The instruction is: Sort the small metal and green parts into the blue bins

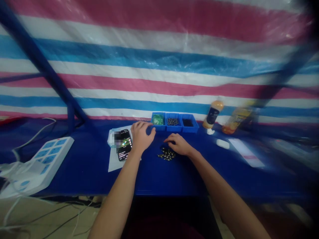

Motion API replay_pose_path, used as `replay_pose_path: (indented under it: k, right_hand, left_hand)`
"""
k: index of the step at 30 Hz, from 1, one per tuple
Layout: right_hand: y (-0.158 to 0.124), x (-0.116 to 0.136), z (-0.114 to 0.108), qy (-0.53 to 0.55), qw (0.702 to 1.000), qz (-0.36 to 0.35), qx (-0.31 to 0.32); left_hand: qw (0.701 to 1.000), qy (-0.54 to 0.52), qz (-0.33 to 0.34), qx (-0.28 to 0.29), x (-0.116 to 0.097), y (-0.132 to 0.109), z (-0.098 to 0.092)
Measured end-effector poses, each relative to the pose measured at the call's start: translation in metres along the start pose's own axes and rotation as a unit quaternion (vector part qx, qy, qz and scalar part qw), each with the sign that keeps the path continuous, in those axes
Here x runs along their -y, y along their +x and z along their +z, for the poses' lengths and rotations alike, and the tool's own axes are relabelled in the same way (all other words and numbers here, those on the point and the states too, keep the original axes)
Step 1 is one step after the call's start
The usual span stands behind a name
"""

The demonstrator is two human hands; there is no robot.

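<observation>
My left hand (141, 136) rests on the blue table (87, 166), fingers curled loosely beside a phone (124, 144) with a lit screen that lies on white paper (113, 162). Its fingertips reach toward three small blue bins (174, 121); I cannot see anything in its grip. My right hand (179, 144) lies palm down with fingers together, touching a small pile of dark and brassy parts (166, 154). Whether it pinches a part is hidden. The left bin holds something green, the middle and right bins hold dark small parts.
A white power strip (43, 162) with cables sits at the table's left end. Two bottles (213, 114) (236, 120) stand at the back right, with a small white object (222, 143) and a white card (245, 152) near them. A striped tarp hangs behind.
</observation>
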State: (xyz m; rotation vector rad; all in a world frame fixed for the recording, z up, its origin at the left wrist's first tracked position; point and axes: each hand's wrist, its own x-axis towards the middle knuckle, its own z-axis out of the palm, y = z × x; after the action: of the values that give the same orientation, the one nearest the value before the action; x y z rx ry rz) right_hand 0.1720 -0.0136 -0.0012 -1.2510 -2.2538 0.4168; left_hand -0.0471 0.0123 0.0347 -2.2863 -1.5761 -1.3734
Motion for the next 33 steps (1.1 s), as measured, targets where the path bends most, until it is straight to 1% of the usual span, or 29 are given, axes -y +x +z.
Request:
replay_pose_path:
  k: [2,5,8,13,16,19,22,24,30,33]
  right_hand:
    - [0.009,0.001,-0.002,-0.028,0.998,-0.022,0.043]
    - [0.021,0.002,-0.007,-0.054,0.991,-0.059,0.106]
    - [0.027,0.005,-0.007,-0.059,0.987,-0.074,0.128]
    - [0.028,0.009,0.004,-0.076,0.992,-0.023,0.095]
    - [0.027,0.009,0.005,-0.067,0.994,-0.015,0.088]
    - [0.024,0.006,0.0,-0.011,0.997,-0.008,0.072]
    - [0.017,0.002,-0.008,0.079,0.996,0.026,0.037]
    - [0.011,-0.001,-0.011,0.123,0.991,0.051,0.01]
    - [-0.005,-0.015,-0.014,0.182,0.975,0.098,-0.081]
    - [-0.01,-0.019,-0.014,0.233,0.962,0.11,-0.091]
  left_hand:
    - [0.999,-0.023,0.035,0.031,-0.007,-0.003,0.005]
    - [0.995,-0.04,0.062,0.07,-0.017,-0.008,0.014]
    - [0.992,-0.044,0.074,0.096,-0.022,-0.012,0.018]
    - [0.99,-0.056,0.071,0.105,-0.025,-0.013,0.016]
    - [0.99,-0.061,0.066,0.109,-0.024,-0.014,0.017]
    - [0.99,-0.059,0.061,0.112,-0.023,-0.014,0.019]
    - [0.99,-0.058,0.058,0.115,-0.022,-0.014,0.021]
    - [0.989,-0.06,0.057,0.121,-0.021,-0.015,0.022]
    - [0.981,-0.08,0.061,0.164,-0.017,-0.017,0.026]
    - [0.978,-0.092,0.06,0.179,-0.019,-0.019,0.028]
